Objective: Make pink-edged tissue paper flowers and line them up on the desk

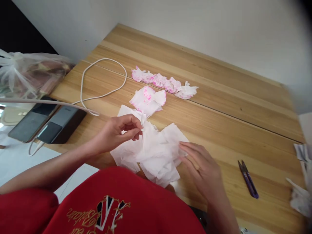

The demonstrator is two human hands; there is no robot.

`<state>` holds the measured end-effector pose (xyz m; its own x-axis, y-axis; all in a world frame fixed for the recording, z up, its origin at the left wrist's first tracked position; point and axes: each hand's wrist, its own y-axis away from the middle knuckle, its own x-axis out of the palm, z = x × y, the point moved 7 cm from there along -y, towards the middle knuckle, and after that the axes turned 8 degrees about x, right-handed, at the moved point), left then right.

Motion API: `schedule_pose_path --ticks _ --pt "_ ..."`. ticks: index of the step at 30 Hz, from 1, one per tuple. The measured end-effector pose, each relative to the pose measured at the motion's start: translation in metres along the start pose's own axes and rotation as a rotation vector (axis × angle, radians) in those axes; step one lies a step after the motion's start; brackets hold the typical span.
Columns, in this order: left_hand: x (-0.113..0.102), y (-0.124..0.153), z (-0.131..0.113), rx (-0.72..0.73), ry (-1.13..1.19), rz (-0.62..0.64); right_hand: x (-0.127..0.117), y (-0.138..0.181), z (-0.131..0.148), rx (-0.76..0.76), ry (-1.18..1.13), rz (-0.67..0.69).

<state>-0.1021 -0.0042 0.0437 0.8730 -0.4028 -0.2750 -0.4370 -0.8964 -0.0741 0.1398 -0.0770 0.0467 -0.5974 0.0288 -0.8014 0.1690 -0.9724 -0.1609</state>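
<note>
A loose heap of thin white tissue paper [158, 156] lies in layers near the table's front edge, against my red shirt. At its upper left, my left hand [125, 130] is closed, with a gathered bit of the tissue pinched between thumb and fingers. On the heap's right side, my right hand [201, 165] has a corner of the tissue between its fingers and thumb. Just beyond the heap rests a tissue piece with pink edges [148, 99]. Farther back, several crumpled pink-tipped tissue bunches [159, 80] form a row.
Purple-handled thread snips [248, 178] lie to the right, with white scraps [301, 198] at the right edge. A white cable [104, 60] loops at the left, near a phone [32, 120] and a dark box-shaped device [69, 122]. Behind them sits a clear plastic bag [31, 74].
</note>
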Motion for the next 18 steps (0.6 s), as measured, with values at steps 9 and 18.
schedule_pose_path --ticks 9,18 --pt "0.048 -0.007 -0.028 0.434 -0.413 0.058 0.04 -0.039 0.032 0.086 -0.176 0.123" --pt "0.038 -0.007 -0.031 0.307 -0.192 0.126 0.056 -0.04 -0.006 0.395 -0.478 0.017"
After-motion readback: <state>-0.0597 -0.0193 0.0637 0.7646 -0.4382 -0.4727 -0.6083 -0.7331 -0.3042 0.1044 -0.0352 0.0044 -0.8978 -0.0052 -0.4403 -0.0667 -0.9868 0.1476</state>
